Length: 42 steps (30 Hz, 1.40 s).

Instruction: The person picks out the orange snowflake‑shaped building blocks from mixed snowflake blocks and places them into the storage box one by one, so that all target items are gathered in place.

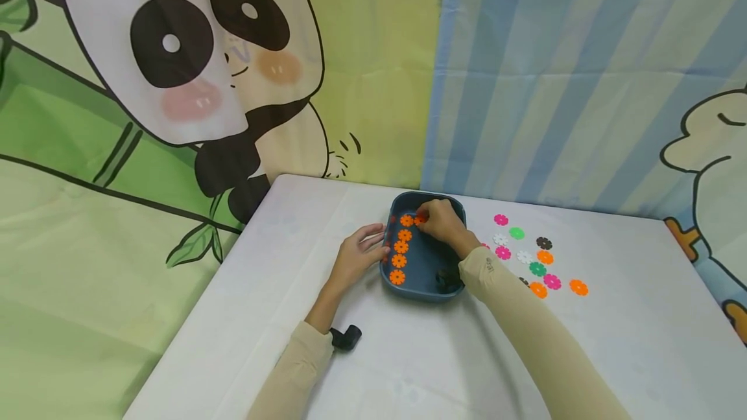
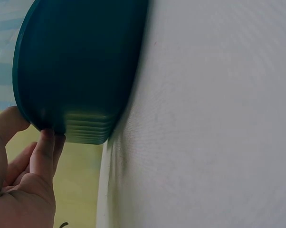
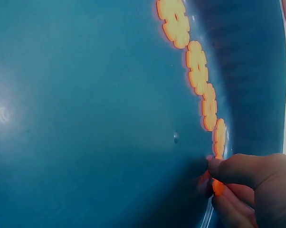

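A dark blue plastic tub (image 1: pixel 426 264) stands on the white table. Along its left inner side runs a column of several orange flower-shaped discs (image 1: pixel 401 247), their reflections showing on the wall. At the far end, my right hand (image 1: pixel 441 220) reaches in and pinches another orange disc (image 3: pixel 218 186) between thumb and fingers, beside the column's last disc (image 3: pixel 220 137). My left hand (image 1: pixel 357 256) is at the tub's left side with fingers extended. In the left wrist view, its thumb meets the rim and the fingertips (image 2: pixel 47 135) touch the outer wall.
Right of the tub, loose flower discs lie scattered: pink (image 1: pixel 552 281), green (image 1: pixel 516 233), white (image 1: pixel 524 256), black (image 1: pixel 544 243) and orange (image 1: pixel 579 287). A black wrist camera (image 1: pixel 347 338) sits by my left sleeve. A printed curtain (image 1: pixel 373 83) hangs behind the table (image 1: pixel 408 368).
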Each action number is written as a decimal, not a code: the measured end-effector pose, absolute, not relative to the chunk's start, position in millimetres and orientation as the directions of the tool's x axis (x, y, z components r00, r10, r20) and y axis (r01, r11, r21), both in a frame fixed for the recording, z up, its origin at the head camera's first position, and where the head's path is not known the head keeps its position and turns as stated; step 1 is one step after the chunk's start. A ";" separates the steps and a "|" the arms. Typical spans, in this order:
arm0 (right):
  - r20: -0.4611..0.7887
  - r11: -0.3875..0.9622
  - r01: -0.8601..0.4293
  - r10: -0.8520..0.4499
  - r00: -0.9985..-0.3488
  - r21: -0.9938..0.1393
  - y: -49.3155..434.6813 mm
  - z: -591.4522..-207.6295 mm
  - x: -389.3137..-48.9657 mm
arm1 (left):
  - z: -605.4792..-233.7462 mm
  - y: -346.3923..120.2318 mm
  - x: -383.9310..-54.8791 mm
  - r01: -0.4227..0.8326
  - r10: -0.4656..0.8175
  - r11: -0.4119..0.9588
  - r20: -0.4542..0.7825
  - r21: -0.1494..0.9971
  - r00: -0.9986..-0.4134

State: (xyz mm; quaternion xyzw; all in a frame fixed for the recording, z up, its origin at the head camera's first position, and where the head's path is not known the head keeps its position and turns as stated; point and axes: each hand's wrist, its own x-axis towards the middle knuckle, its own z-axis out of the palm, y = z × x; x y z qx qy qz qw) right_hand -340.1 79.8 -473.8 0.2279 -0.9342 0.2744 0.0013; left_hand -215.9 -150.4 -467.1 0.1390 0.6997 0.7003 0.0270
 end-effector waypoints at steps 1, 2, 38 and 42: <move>0.128 0.746 -0.428 -0.426 -0.896 -0.510 79.7 -473.6 -340.2 | -467.6 -150.4 -216.4 0.157 0.230 -0.022 0.158 0.987 -0.960; 0.129 0.745 -0.430 -0.428 -0.895 -0.510 79.6 -473.3 -340.2 | -467.7 -150.3 -216.6 0.156 0.228 -0.023 0.157 0.988 -0.961; 0.221 0.666 -0.430 -0.378 -0.899 -0.610 130.6 -409.4 -318.3 | -466.7 -147.0 -213.5 0.170 0.211 -0.015 0.170 0.985 -0.963; 0.215 0.696 -0.406 -0.349 -0.912 -0.592 172.0 -413.2 -307.9 | -466.7 -147.6 -213.5 0.171 0.206 -0.011 0.169 0.985 -0.964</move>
